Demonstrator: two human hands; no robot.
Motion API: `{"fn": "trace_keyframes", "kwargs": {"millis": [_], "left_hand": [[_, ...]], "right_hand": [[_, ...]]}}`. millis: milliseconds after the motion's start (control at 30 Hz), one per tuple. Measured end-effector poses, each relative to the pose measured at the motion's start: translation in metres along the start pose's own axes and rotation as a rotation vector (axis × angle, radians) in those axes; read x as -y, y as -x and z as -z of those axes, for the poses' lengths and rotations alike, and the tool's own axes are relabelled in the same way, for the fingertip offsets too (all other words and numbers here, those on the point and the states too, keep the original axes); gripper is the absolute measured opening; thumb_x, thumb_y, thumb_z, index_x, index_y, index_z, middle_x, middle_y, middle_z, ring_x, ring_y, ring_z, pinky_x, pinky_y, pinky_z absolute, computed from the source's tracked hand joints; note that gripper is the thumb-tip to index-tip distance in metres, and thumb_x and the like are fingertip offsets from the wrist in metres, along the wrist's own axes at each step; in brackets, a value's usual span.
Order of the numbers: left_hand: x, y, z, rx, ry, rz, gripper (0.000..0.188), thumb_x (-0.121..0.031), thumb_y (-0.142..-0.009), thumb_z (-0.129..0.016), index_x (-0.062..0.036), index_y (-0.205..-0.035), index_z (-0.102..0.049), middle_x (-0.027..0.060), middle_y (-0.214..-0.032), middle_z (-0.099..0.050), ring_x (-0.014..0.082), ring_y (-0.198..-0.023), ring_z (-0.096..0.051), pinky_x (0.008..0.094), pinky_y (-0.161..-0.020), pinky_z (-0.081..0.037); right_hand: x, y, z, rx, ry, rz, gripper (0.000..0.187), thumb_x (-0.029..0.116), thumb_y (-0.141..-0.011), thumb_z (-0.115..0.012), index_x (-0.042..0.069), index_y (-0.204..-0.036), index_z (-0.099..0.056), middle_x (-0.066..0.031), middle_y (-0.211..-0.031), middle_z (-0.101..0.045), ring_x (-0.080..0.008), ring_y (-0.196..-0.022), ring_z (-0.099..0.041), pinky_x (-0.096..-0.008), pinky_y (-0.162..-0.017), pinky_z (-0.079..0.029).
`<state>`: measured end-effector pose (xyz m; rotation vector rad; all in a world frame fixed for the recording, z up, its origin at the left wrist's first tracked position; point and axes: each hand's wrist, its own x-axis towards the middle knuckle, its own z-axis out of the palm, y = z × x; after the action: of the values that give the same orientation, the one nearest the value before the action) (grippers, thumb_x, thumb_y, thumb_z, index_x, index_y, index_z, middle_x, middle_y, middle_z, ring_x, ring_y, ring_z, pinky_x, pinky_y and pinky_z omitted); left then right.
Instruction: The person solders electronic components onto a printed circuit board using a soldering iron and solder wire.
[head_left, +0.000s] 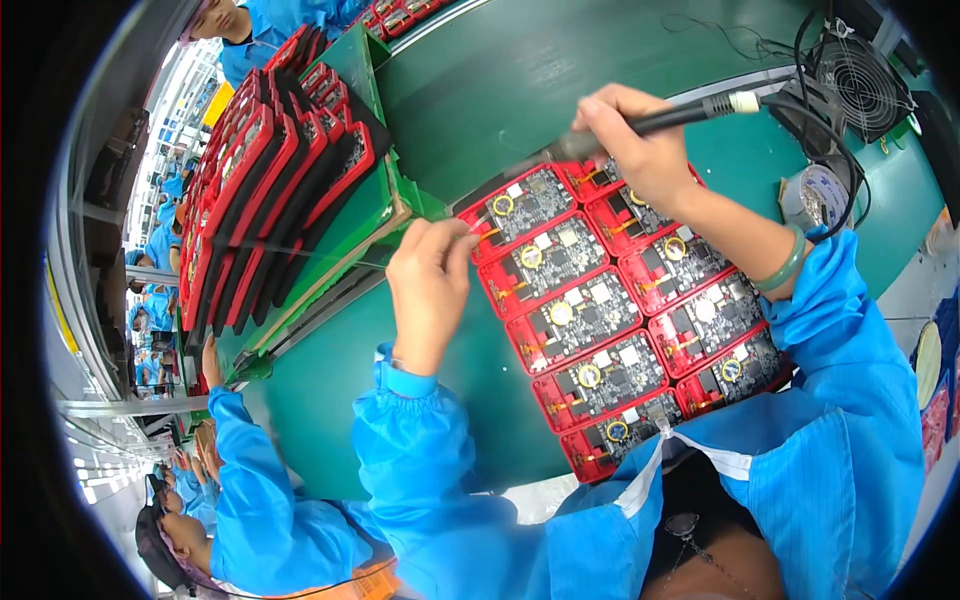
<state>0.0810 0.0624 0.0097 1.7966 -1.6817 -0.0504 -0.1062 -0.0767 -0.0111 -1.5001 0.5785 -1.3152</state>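
My right hand (640, 145) is closed around the dark handle of a soldering iron (690, 113), held over the far end of a red tray (513, 328). Its front part is smeared by motion and slants toward the tray's far left corner. Circuit boards (590, 375) in red frames fill the tray in two columns, several of them with a round yellow-ringed part. By the left edge of the far boards, my left hand (432, 275) has its thumb and fingers pinched together. What they hold, if anything, is too small to make out.
Stacked red-and-black trays of boards (270, 170) stand at left behind a green-edged rail (340, 270). Far right are a round-grilled fan (862, 85), a roll (818, 195) and dark cables (850, 170). A co-worker's sleeve (270, 490) reaches in at lower left.
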Motion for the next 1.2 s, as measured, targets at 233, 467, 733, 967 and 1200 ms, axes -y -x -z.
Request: {"fn": "trace_keyframes", "kwargs": {"millis": [233, 467, 733, 967, 1200], "left_hand": [[0.002, 0.004, -0.018, 0.044, -0.044, -0.038, 0.009, -0.004, -0.072, -0.067, -0.0036, -0.081, -0.064, 0.0113, -0.072, -0.053, 0.0282, -0.064, -0.057, 0.0360, -0.056, -0.046], [0.004, 0.005, -0.021, -0.009, -0.107, -0.067, 0.008, -0.004, -0.073, -0.066, -0.0037, -0.081, -0.063, 0.0099, -0.071, -0.051, 0.0280, -0.064, -0.056, 0.0364, -0.055, -0.046], [0.004, 0.006, -0.021, -0.025, -0.137, -0.073, 0.010, -0.002, -0.073, -0.067, -0.0040, -0.080, -0.061, 0.0096, -0.070, -0.049, 0.0276, -0.062, -0.054, 0.0366, -0.054, -0.045], [0.005, 0.004, -0.025, -0.023, -0.140, -0.091, 0.009, -0.002, -0.074, -0.066, -0.0038, -0.080, -0.060, 0.0099, -0.070, -0.047, 0.0277, -0.061, -0.053, 0.0367, -0.053, -0.044], [0.006, 0.004, -0.025, -0.043, -0.150, -0.113, 0.010, 0.001, -0.074, -0.065, 0.0000, -0.083, -0.063, 0.0114, -0.067, -0.048, 0.0240, -0.056, -0.050, 0.0338, -0.050, -0.041]], "right_hand": [[-0.009, 0.014, 0.008, 0.154, 0.080, 0.169, 0.021, 0.010, -0.084, -0.055, -0.001, -0.067, -0.058, -0.0042, -0.064, -0.060, -0.0090, -0.056, -0.054, -0.0247, -0.052, -0.042], [-0.013, 0.017, 0.010, 0.167, 0.176, 0.236, 0.016, 0.008, -0.080, -0.058, -0.002, -0.067, -0.061, -0.0082, -0.067, -0.062, -0.0127, -0.058, -0.057, -0.0266, -0.052, -0.044], [-0.017, 0.017, 0.008, 0.175, 0.186, 0.275, 0.017, 0.010, -0.079, -0.060, -0.002, -0.067, -0.062, -0.0082, -0.067, -0.062, -0.0134, -0.055, -0.057, -0.0257, -0.051, -0.044], [-0.017, 0.018, 0.009, 0.195, 0.171, 0.275, 0.016, 0.009, -0.080, -0.060, -0.001, -0.067, -0.062, -0.0077, -0.067, -0.063, -0.0127, -0.056, -0.058, -0.0251, -0.051, -0.044], [-0.018, 0.019, 0.008, 0.205, 0.147, 0.257, 0.015, 0.009, -0.080, -0.060, -0.001, -0.069, -0.062, -0.0074, -0.067, -0.062, -0.0123, -0.056, -0.057, -0.0253, -0.051, -0.044]]}}
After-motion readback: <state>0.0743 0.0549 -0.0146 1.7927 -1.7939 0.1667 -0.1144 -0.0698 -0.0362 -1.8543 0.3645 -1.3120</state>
